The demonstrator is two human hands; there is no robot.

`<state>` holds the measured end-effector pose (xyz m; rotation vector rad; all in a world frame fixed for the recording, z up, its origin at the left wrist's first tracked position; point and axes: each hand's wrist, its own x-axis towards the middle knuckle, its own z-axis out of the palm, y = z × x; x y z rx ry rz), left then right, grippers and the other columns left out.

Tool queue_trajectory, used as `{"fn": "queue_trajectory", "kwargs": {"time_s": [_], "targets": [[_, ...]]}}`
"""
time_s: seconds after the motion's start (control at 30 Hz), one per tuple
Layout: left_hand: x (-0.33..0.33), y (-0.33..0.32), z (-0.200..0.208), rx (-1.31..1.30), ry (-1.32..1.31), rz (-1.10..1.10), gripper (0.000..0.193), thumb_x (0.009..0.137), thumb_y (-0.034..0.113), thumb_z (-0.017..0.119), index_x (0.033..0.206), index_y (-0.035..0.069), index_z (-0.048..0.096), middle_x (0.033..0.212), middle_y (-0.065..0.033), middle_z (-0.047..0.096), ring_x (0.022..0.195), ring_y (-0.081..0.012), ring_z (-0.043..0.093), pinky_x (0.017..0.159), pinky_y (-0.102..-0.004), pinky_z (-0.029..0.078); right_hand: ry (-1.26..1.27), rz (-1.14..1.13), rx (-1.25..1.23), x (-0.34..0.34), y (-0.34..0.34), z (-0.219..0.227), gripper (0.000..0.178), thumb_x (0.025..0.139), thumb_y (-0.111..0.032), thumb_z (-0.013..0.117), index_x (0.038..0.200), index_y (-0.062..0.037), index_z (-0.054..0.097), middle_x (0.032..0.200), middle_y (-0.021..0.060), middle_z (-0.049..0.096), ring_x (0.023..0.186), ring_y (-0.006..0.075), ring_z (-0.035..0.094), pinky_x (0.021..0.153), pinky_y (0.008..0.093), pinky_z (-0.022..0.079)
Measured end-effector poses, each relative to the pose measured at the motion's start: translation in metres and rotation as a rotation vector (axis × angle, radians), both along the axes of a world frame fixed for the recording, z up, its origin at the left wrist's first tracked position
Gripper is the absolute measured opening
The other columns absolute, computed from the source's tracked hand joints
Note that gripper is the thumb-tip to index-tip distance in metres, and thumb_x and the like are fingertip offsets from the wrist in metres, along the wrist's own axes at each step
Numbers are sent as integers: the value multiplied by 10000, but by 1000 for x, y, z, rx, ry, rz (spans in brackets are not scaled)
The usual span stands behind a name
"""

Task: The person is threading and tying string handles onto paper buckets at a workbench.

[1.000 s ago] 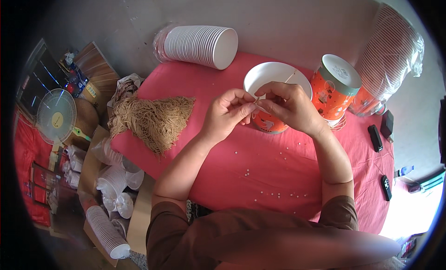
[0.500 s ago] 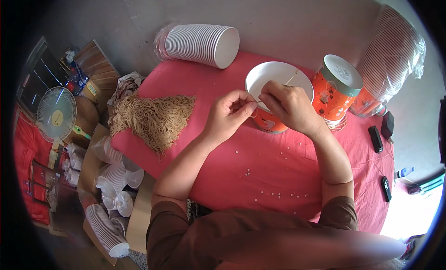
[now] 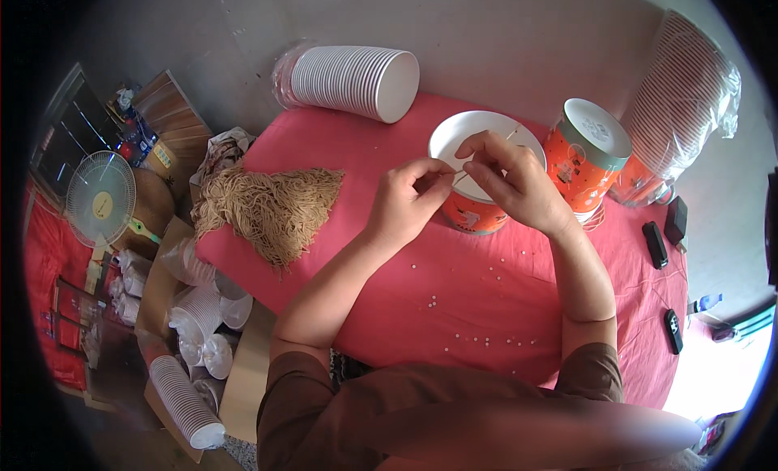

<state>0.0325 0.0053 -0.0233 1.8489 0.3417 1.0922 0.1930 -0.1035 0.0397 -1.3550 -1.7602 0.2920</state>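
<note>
A thin tan string point(image 3: 460, 178) runs between my two hands above the front rim of a white-lined orange paper bucket point(image 3: 474, 218). My left hand point(image 3: 408, 197) pinches it between thumb and fingertips. Close beside it, my right hand point(image 3: 517, 182) has its fingers curled and its thumb at the string, the index finger arched a little away from the thumb. A bit of string shows above the right knuckles against the bucket's white inside. What the right hand's lower fingers hold is hidden. Left of my hands lies a bundle of tan strings point(image 3: 279, 208).
Small white beads point(image 3: 486, 340) are scattered on the red cloth point(image 3: 381, 309). An upturned orange bucket point(image 3: 583, 167) stands right, near wrapped stacked buckets point(image 3: 685, 98). White stacked buckets point(image 3: 352, 78) lie at the back. Black devices point(image 3: 655, 244) rest along the right edge. A carton point(image 3: 251, 382) stands lower left.
My right hand has opened its closed grasp somewhat, lifting the index finger from the thumb. My left hand has shifted slightly right, still pinching the string.
</note>
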Motion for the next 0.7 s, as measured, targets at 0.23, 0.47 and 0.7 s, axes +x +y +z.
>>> {"fn": "queue_trajectory", "kwargs": {"time_s": [0.23, 0.47, 0.7], "targets": [[-1, -7, 6, 85, 48, -83, 117, 902, 49, 673, 995, -22, 677, 843, -39, 707, 758, -48, 618, 649, -222, 494, 19, 34, 56, 0, 4, -2, 150, 917, -12, 590, 1067, -21, 588, 828, 103, 661, 741, 186, 654, 661, 307, 514], [-10, 17, 3, -523, -28, -456, 113, 931, 127, 651, 974, 23, 655, 761, 45, 587, 604, -20, 480, 527, -186, 386, -141, -70, 260, 14, 17, -12, 124, 863, 18, 646, 982, -7, 620, 840, 70, 630, 722, 135, 613, 613, 261, 485], [-15, 18, 3, -651, -31, -475, 139, 940, 178, 642, 967, 42, 651, 705, 59, 517, 562, 4, 373, 469, -165, 253, -194, 49, 220, 7, 7, -5, 140, 789, 1, 715, 909, -15, 645, 804, 72, 647, 632, 163, 627, 551, 283, 495]]}}
